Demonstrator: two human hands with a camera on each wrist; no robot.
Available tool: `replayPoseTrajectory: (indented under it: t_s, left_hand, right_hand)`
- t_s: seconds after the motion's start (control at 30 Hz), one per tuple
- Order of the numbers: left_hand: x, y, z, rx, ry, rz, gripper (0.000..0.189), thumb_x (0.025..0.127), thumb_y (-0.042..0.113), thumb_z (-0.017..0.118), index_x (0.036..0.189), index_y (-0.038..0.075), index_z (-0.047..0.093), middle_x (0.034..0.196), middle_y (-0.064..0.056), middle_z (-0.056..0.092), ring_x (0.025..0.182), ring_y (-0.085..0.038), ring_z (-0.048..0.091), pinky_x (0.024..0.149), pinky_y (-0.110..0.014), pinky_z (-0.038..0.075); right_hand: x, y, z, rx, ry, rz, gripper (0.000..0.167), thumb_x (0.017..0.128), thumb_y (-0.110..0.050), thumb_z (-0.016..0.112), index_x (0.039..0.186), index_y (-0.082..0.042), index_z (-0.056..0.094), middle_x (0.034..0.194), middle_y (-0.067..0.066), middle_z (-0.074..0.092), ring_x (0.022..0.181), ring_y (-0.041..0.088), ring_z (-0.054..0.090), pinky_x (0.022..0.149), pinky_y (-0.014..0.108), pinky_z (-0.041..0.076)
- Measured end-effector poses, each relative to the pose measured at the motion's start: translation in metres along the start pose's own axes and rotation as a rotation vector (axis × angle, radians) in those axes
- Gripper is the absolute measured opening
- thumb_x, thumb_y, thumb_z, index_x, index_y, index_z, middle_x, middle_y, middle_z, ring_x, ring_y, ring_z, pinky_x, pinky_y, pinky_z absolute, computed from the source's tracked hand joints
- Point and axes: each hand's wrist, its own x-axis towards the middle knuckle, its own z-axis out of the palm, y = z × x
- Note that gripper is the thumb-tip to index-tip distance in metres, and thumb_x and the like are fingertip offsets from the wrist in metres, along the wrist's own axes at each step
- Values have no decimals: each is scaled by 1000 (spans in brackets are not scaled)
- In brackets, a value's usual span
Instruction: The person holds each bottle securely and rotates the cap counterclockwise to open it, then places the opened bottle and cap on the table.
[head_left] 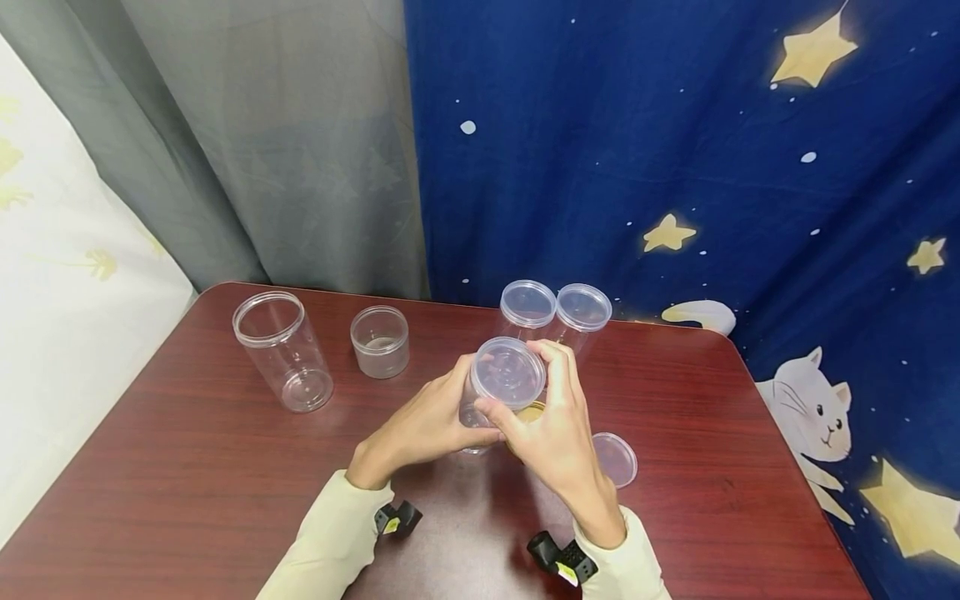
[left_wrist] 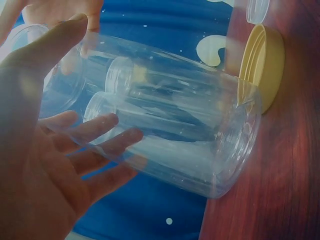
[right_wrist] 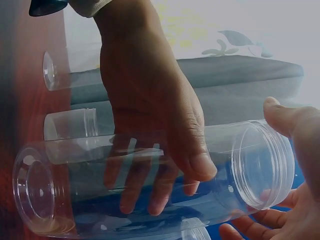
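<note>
A tall clear plastic jar point(left_wrist: 175, 145) stands between my hands, its base close over the table in the left wrist view. My left hand point(head_left: 423, 419) holds the jar's side, thumb across one face and fingers spread along the other. At the top, my right hand point(head_left: 553, 429) grips the rim of the translucent screw lid point(head_left: 510, 373), thumb on the near edge and fingers on the far edge. The right wrist view shows the lid point(right_wrist: 275, 167) sitting over the jar's mouth. Behind the jar lies a gold lid point(left_wrist: 272, 72), partly covered by the right hand in the head view.
Two tall jars with clear lids point(head_left: 528, 303) point(head_left: 584, 307) stand together at the back. On the left are a tall lidless jar point(head_left: 306, 390) and a short clear jar point(head_left: 381, 360). A loose clear lid point(head_left: 616, 461) lies right of my right hand on the reddish wooden table point(head_left: 720, 500).
</note>
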Motion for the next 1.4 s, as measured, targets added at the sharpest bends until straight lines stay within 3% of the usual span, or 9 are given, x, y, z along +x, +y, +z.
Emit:
replayPoseTrajectory:
  t_s: [0.5,0.83,1.23,1.4]
  left_hand:
    - [0,0,-2,-1,-8,-16,91,72,51,85,142,18,38,119,1,63,104,-10,62,89,-36,53]
    - [0,0,-3,-5,-18,-22,85,72,53,83,136,17,41,115,3,63,102,-9,62,87,-35,53]
    - [0,1,-5,-14,-30,-12,86,72,55,83,137,18,41,117,4,63,103,-8,62,87,-34,53]
    - [0,1,-4,-8,-32,-10,87,71,55,84,137,18,41,115,4,63,101,-7,62,86,-33,53]
  right_hand:
    - [1,-2,-4,20,-70,33,80,75,-31,86,139,-8,43,138,2,53,120,17,56,100,39,45]
    - [3,2,-8,108,-118,-11,80,78,-20,84,143,-12,39,139,-1,56,121,17,57,101,29,44]
    - [4,0,-14,163,-194,41,77,81,-17,81,146,-21,39,144,-6,51,126,11,53,105,30,42]
    - [5,0,-17,182,-245,30,76,84,-15,77,148,-16,37,148,-4,47,130,12,49,109,31,38]
